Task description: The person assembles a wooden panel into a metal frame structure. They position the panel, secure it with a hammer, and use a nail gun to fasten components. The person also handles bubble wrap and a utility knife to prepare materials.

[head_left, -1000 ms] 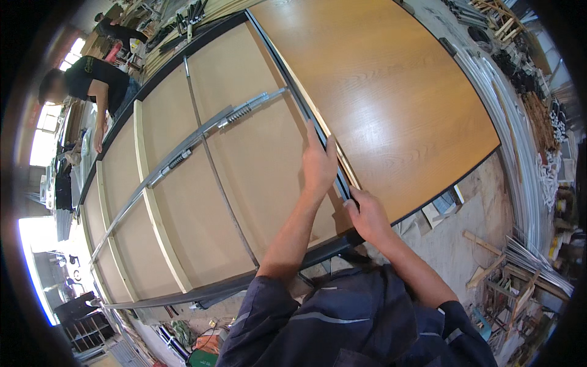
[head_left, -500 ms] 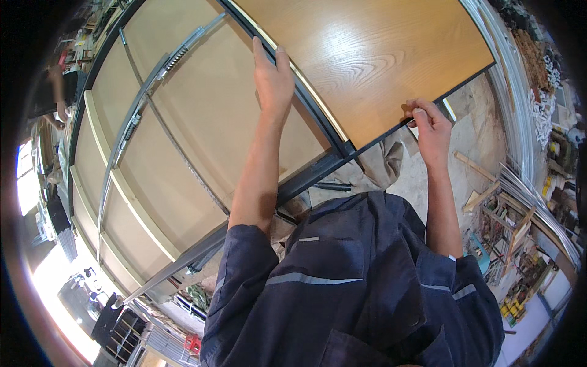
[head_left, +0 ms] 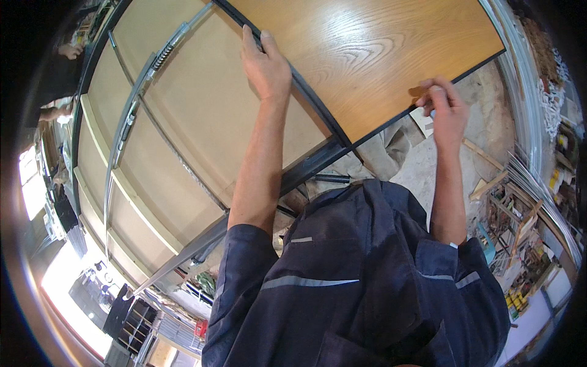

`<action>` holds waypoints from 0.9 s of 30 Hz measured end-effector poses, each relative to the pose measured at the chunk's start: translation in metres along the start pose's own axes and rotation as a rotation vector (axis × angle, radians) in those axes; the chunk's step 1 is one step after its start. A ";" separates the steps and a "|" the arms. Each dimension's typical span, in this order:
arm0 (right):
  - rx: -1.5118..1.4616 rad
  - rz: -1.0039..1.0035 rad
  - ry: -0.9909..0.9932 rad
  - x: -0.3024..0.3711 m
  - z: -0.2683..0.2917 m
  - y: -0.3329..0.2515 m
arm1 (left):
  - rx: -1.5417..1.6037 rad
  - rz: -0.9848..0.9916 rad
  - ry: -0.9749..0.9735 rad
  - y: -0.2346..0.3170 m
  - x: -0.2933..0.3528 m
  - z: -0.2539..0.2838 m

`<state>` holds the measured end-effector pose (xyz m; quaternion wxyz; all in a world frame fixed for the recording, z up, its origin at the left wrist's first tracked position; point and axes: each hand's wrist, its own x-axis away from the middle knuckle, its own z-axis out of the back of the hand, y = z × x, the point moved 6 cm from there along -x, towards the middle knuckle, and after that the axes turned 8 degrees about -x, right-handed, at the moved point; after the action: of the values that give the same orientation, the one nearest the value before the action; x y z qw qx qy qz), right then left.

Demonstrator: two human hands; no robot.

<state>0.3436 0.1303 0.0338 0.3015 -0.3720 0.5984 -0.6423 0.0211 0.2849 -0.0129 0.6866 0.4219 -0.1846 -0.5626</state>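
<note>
My left hand lies on the dark frame bar between a beige backing sheet and a wood-grain panel. Its fingers are stretched out and a little apart, touching the bar. The panel is glossy, orange-brown and dark-edged, its left side close against the bar. My right hand is just above the panel's near edge, towards the right. Its fingers are curled towards the thumb, slightly blurred; what they hold, if anything, cannot be made out.
A curved metal rod with a spring and pale wooden battens cross the beige sheet. Another person's hand shows at the far left. Long metal profiles run along the right; wood offcuts and a crumpled cloth lie below the panel.
The pale strip between the frame bar and the panel is no longer visible; the panel sits closer to the bar. My right hand has moved up and right. The other person's arms have moved.
</note>
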 end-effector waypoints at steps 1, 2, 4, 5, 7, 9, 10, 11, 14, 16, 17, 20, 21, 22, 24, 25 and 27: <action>0.036 0.038 0.028 -0.009 0.004 -0.006 | 0.006 0.016 0.009 0.001 0.000 0.000; 0.073 0.077 0.058 -0.016 0.010 -0.007 | 0.015 0.032 0.016 0.003 0.001 0.000; 0.076 0.041 0.074 -0.034 0.017 0.005 | 0.032 0.042 0.025 0.007 0.002 0.001; 0.080 0.028 0.080 -0.041 0.019 0.009 | 0.044 0.048 0.033 0.007 0.003 0.000; 0.038 0.065 0.116 -0.044 0.018 0.015 | -0.033 -0.013 0.111 0.004 0.004 0.001; 0.096 0.095 0.112 -0.042 0.015 0.010 | 0.043 -0.102 0.214 -0.008 0.002 -0.001; 0.084 0.090 0.107 -0.043 0.020 0.014 | -0.005 -0.041 0.159 0.000 0.005 -0.001; 0.069 0.089 0.099 -0.048 0.024 0.019 | -0.051 0.018 0.110 0.020 0.006 0.006; 0.060 0.086 0.031 -0.057 0.026 0.017 | -0.045 0.082 -0.014 0.040 0.014 0.018; 0.129 0.070 -0.036 -0.061 0.017 0.014 | -0.023 0.099 -0.071 0.033 0.018 0.031; 0.195 0.082 -0.092 -0.067 0.018 0.016 | -0.032 0.110 -0.096 0.023 0.021 0.039; 0.086 0.007 -0.122 -0.069 0.024 0.026 | 0.039 -0.062 0.122 0.006 0.056 0.062; 0.034 0.023 -0.115 -0.071 0.032 0.026 | 0.064 -0.087 0.136 0.017 0.081 0.083; 0.001 0.030 -0.104 -0.071 0.032 0.028 | 0.116 -0.106 0.109 0.023 0.108 0.108; -0.057 0.033 -0.154 -0.076 0.037 0.034 | 0.189 -0.077 0.083 0.028 0.173 0.157; -0.087 0.030 -0.209 -0.084 0.043 0.041 | 0.179 -0.006 0.047 0.020 0.208 0.173; -0.143 0.030 -0.278 -0.087 0.037 0.049 | 0.116 0.136 0.052 -0.008 0.274 0.204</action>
<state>0.4193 0.1775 -0.0246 0.3640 -0.4689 0.6005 -0.5359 -0.0502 -0.0457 0.0378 0.7021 0.4619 -0.2272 -0.4920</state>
